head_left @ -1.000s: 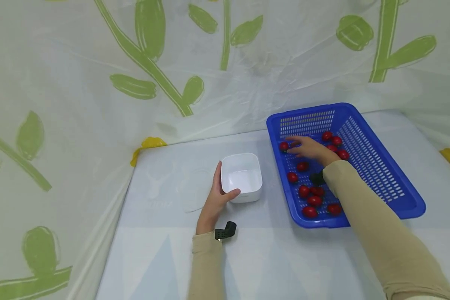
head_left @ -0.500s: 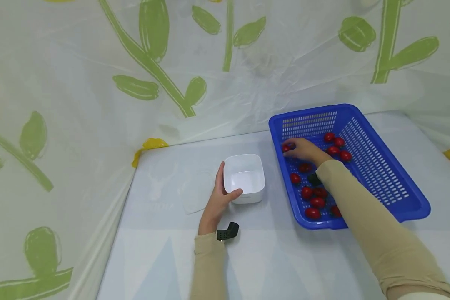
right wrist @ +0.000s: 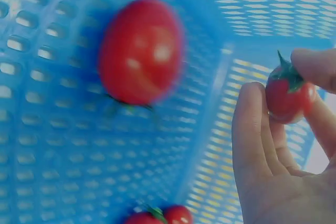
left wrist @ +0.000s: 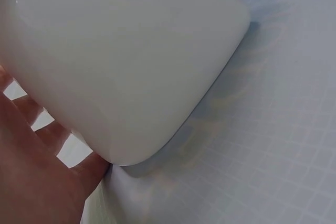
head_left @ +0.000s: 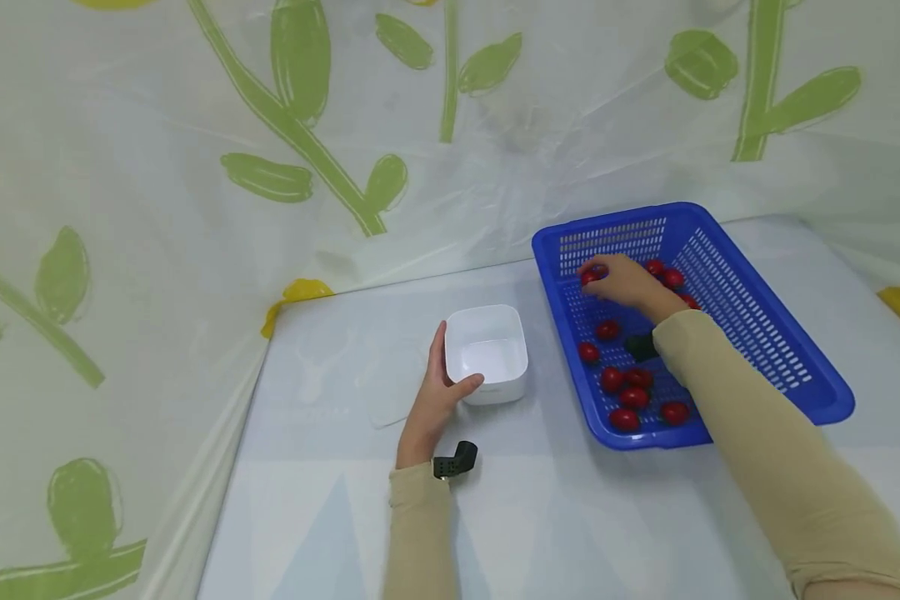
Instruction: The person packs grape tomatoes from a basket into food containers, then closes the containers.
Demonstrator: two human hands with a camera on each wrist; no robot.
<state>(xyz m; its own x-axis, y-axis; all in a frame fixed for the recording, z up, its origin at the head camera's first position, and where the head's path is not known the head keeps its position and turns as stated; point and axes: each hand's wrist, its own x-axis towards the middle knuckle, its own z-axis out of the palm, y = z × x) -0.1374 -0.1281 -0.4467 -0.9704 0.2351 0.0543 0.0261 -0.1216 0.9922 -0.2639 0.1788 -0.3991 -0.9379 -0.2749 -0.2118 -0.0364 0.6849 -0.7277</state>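
Observation:
My left hand (head_left: 433, 402) grips a white square tub (head_left: 486, 343) at its left side, the thumb over the front rim and the fingers along the far left wall. In the left wrist view the tub's smooth outer wall (left wrist: 131, 72) with dark print fills much of the picture. Over the far left part of a blue plastic basket (head_left: 783, 333), my right hand (head_left: 626, 286) pinches a cherry tomato (head_left: 592, 273). The right wrist view shows that cherry tomato (right wrist: 290, 98), green calyx up, between thumb and fingers.
Several more cherry tomatoes (head_left: 634, 397) lie on the basket floor, mostly near its front left. A faint clear flat sheet (head_left: 392, 387) lies left of the tub. Behind the white table (head_left: 330, 517) hangs a leaf-patterned curtain (head_left: 157, 208).
My right hand has closed on the cherry tomato at the basket's left wall and lifted it, moving slightly back and right. The left hand keeps its grip on the tub.

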